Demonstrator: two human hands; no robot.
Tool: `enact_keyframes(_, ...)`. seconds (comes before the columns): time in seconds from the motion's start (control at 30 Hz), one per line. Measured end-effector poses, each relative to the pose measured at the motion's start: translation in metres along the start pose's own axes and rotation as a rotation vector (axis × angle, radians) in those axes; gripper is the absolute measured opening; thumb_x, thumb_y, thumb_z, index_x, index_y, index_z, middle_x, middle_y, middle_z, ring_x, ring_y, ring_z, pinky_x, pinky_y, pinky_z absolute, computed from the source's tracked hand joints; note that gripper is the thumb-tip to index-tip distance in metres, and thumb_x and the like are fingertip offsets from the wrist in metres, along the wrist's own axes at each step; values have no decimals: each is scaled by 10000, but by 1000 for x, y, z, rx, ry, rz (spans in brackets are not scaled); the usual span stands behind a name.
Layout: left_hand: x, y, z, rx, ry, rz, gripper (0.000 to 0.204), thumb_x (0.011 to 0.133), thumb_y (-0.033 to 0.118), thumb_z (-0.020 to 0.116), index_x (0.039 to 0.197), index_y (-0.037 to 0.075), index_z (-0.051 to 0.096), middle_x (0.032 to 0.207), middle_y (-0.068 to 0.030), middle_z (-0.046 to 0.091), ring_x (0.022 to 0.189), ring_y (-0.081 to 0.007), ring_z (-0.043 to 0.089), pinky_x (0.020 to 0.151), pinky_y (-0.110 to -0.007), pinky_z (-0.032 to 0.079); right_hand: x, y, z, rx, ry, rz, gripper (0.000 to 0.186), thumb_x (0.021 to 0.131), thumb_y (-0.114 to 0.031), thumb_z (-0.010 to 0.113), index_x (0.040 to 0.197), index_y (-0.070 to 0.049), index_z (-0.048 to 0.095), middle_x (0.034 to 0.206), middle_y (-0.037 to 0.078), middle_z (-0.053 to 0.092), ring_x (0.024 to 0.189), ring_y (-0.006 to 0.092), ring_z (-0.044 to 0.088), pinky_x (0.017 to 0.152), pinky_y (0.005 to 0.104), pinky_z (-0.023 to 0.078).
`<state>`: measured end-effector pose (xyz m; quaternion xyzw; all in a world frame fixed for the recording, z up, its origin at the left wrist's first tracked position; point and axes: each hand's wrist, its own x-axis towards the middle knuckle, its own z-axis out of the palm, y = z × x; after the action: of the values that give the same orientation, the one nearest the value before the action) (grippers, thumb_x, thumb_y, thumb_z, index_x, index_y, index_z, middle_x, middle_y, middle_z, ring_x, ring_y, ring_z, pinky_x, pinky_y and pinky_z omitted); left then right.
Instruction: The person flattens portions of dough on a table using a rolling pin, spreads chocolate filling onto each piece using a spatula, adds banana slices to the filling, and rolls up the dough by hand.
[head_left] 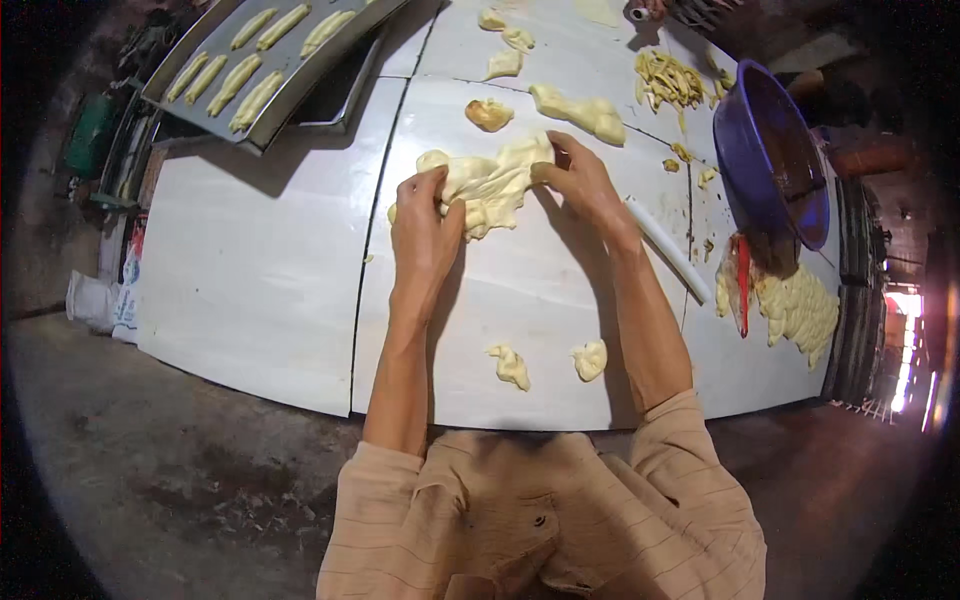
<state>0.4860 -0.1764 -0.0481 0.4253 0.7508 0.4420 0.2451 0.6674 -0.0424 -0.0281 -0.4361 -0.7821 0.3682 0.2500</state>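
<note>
**Two hands at a sheet of dough, with the room about them**

The left hand [425, 230] is half closed, its thumb and fingers gripping the left side of a dough sheet [490, 185]; the right hand [583, 180], partly curled, pinches the sheet's upper right edge between thumb and fingers. The sheet lies stretched and creased between the two, its lower edge ragged (whether that edge touches the table cannot be told). Just beyond it are a browned lump [489, 115] and an oblong dough piece [590, 116], leaving little room on the far side. Between the forearms, white tabletop [480, 300] runs to the near edge, where two small dough pieces [510, 367] sit apart. A white rod [668, 250] slants just beside the right forearm and narrows the room there. Farther right, a purple basin [735, 150] leans near the table's edge, above a flat dough mass [800, 315]. Leftward, a broad stretch of tabletop reaches toward a raised-rim tray [215, 50] of dough strips [235, 84] at the far left.
</note>
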Motion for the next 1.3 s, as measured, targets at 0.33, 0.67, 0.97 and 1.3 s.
enact_keyframes(0.33,-83,16,-16,274,-62,207,335,911,162,715,1237,88,700,1267,-153,642,1059,-351,652,870,-440,542,-123,-18,-91,-403,98,-8,301,799,10,737,1085,11,643,1024,180,694,792,331,670,744,388,559)
enact_keyframes(0.67,-147,75,83,232,-649,511,271,867,165,726,1088,41,629,940,-130,594,884,-329,629,714,-449,530,-207,40,-95,-276,186,253,384,865,-185,713,1206,-20,648,1084,195,659,926,351,659,828,434,530)
enact_keyframes(0.97,-116,88,73,62,-657,420,381,897,93,680,1275,84,635,1172,-153,653,1037,-362,645,843,-445,555,-257,64,-102,-399,223,272,449,926,-351,697,1284,-87,643,1287,197,623,1156,347,635,963,445,529)
enact_keyframes(1.3,-127,53,12,328,-574,615,608,868,301,771,1417,128,576,1401,-220,541,1154,-381,596,989,-467,482,-250,72,-233,-337,554,616,709,888,-431,759,1451,-64,533,1043,205,729,966,344,715,825,457,552)
